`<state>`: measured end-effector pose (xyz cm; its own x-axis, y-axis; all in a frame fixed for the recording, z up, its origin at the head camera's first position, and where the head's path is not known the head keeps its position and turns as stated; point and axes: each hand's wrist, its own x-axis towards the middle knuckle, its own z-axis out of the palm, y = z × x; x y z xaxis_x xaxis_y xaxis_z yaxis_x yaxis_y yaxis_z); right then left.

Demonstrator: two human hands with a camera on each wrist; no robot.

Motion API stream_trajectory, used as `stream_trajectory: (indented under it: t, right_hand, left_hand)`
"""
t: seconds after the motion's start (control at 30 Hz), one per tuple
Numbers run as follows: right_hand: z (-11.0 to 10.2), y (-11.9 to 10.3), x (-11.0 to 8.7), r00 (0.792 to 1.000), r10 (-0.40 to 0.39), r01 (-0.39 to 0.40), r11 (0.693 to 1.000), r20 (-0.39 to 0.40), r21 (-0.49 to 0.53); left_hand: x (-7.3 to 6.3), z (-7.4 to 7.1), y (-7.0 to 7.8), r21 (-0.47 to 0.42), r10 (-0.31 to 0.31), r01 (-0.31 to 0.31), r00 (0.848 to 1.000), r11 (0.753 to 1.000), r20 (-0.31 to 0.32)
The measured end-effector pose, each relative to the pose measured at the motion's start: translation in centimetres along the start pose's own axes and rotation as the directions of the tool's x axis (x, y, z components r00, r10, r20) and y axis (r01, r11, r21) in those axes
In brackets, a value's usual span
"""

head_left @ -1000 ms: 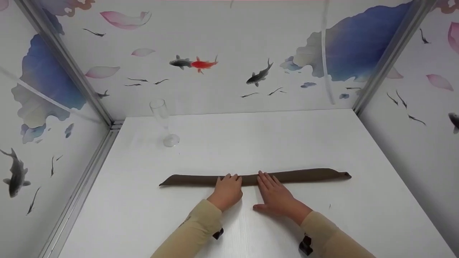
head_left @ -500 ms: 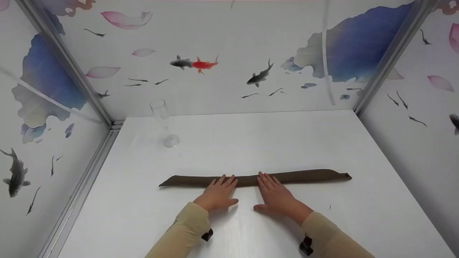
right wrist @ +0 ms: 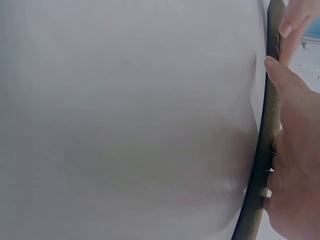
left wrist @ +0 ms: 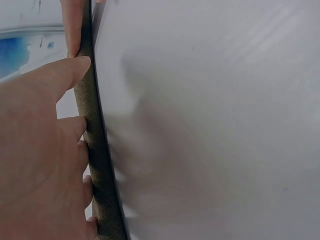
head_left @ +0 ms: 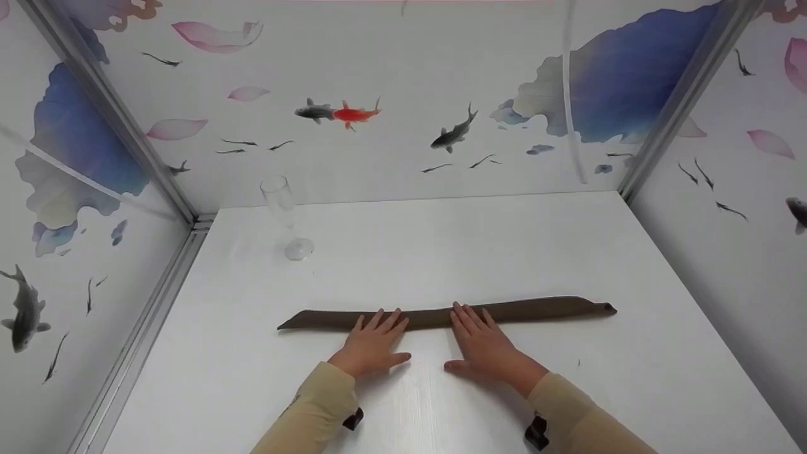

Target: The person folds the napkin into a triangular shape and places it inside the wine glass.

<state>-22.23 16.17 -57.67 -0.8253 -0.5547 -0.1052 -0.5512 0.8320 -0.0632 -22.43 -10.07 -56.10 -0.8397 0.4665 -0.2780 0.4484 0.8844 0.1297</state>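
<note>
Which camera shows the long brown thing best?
The head view: it shows the long brown strip from end to end on the white table, with fingers covering small parts. The left wrist and right wrist views show only part of it, up close.

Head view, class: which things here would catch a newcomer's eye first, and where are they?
First, probably, the long brown cloth strip across the white table, with the person's left grip and right grip resting on its middle stretch, fingers outstretched. Next, the red fish printed on the back wall, left of centre. The clear champagne flute stands upright toward the table's far left corner.
</note>
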Motion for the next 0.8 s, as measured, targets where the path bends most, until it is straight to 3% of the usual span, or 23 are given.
stream_trajectory:
  t: [0.17, 0.8]
  right_hand:
    - [0.0, -0.1, 0.0, 0.999, 0.04, -0.04, 0.999, 0.009, -0.004]
    - [-0.2, 0.0, -0.2, 0.998, 0.052, -0.052, 0.998, 0.021, 0.026]
  left_hand:
    - [-0.5, 0.0, -0.5, -0.039, -0.002, 0.001, 1.0, 0.999, -0.01]
    - [-1.8, -0.2, -2.3, -0.137, -0.069, 0.07, 0.998, 0.988, 0.012]
